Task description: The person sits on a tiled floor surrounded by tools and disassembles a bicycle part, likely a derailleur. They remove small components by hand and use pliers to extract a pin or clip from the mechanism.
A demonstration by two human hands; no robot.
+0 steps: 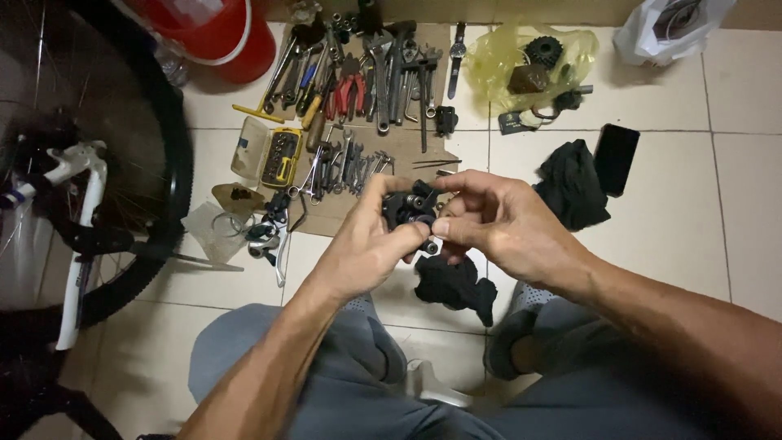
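Between both hands (371,244) (497,224) — a black part (405,208) (largely hidden).

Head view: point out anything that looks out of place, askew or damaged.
Nothing looks damaged or spilled. Both hands, left hand and right hand, grip a small black bike part. Tools lie in rough rows on cardboard. A black phone and black rags lie on bare tile.
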